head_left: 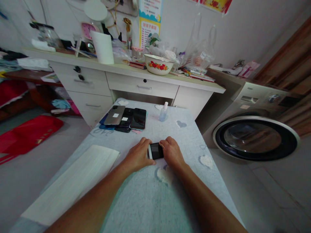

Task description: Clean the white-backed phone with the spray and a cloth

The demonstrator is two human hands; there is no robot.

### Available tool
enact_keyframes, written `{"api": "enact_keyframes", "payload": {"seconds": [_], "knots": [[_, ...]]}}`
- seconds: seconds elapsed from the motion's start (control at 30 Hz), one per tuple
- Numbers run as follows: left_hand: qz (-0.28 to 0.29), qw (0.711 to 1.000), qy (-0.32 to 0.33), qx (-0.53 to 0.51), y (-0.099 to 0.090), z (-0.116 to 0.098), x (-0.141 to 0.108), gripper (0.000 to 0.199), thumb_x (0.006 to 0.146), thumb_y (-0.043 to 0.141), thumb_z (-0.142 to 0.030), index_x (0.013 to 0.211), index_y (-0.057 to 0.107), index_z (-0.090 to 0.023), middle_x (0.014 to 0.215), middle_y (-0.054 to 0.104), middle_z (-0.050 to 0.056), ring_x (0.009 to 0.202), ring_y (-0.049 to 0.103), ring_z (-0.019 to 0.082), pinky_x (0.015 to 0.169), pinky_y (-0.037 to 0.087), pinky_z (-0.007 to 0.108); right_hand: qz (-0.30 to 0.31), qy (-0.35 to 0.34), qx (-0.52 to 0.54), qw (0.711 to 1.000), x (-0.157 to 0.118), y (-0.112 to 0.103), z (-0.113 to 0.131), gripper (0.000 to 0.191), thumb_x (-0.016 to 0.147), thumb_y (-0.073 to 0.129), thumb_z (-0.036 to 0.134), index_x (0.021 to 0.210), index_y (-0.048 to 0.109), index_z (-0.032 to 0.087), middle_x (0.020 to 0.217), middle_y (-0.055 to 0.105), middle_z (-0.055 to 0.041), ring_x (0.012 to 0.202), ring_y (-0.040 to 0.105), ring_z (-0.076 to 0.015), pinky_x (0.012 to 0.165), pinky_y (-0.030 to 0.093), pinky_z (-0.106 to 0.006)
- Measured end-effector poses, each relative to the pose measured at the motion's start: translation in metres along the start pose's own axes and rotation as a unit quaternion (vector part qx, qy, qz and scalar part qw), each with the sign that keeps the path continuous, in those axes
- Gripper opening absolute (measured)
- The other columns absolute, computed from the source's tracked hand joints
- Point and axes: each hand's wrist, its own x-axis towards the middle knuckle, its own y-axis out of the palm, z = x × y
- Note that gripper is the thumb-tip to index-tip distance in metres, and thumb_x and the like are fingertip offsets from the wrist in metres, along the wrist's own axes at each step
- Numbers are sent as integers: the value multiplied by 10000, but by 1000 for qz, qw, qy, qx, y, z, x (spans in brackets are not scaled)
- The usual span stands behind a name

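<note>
A phone with a dark screen and a white end lies sideways between my two hands, low over the cloth-covered table. My left hand grips its white left end, with the thumb along the near edge. Around the right end are the bent fingers of my right hand, which hide that end. Beyond my hands, a clear spray bottle stands upright. Several phones lie grouped and partly overlapping at the table's far left, some with white stickers.
A long pale folded cloth or paper lies along the table's left side. Behind the table is a white desk holding a flowered bowl and a paper roll. A washing machine stands at the right.
</note>
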Motion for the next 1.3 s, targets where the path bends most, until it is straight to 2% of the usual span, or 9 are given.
{"api": "enact_keyframes", "payload": {"seconds": [0.37, 0.57, 0.73, 0.9, 1.1, 1.3], "knots": [[-1, 1000, 8, -30, -2, -5, 3, 614, 551, 807, -337, 1051, 477, -205, 1094, 506, 41, 997, 558, 236, 813, 468, 337, 6, -100, 55, 993, -1, 3, 10, 218, 932, 485, 214, 1031, 679, 213, 886, 565, -40, 821, 488, -163, 763, 363, -262], [0, 999, 9, -41, -1, 0, 3, 647, 538, 807, -328, 1091, 494, -211, 1101, 509, 42, 994, 565, 233, 833, 468, 335, 47, -172, 90, 980, -10, -9, 13, 168, 881, 549, 172, 913, 712, 203, 825, 551, -26, 790, 487, -154, 729, 354, -257], [1, 999, 3, -35, -1, 1, 2, 639, 544, 800, -311, 1099, 494, -227, 1093, 513, 33, 983, 576, 226, 819, 467, 316, 82, -207, 137, 965, -19, -22, 12, 220, 908, 519, 179, 812, 715, 203, 814, 542, -24, 787, 481, -143, 719, 347, -254], [3, 1000, 9, -30, -1, 0, 3, 667, 541, 809, -330, 1117, 499, -202, 1100, 515, 44, 989, 572, 230, 832, 467, 321, 62, -178, 111, 976, -13, -15, 13, 183, 885, 551, 175, 848, 727, 209, 810, 543, -23, 775, 480, -145, 686, 339, -249], [10, 1000, 4, -27, -3, -1, 3, 641, 550, 804, -355, 1092, 502, -196, 1097, 520, 51, 1003, 564, 246, 832, 465, 342, 23, -117, 64, 991, -3, 0, 15, 204, 900, 534, 205, 988, 715, 241, 879, 575, -33, 815, 495, -160, 753, 357, -260], [5, 999, 9, -31, -3, -2, 1, 639, 546, 802, -371, 1081, 498, -201, 1075, 522, 41, 986, 566, 244, 812, 463, 336, 15, -32, 39, 999, -1, -5, 2, 257, 914, 492, 187, 1027, 713, 252, 877, 581, -51, 831, 501, -176, 755, 361, -266]]}}
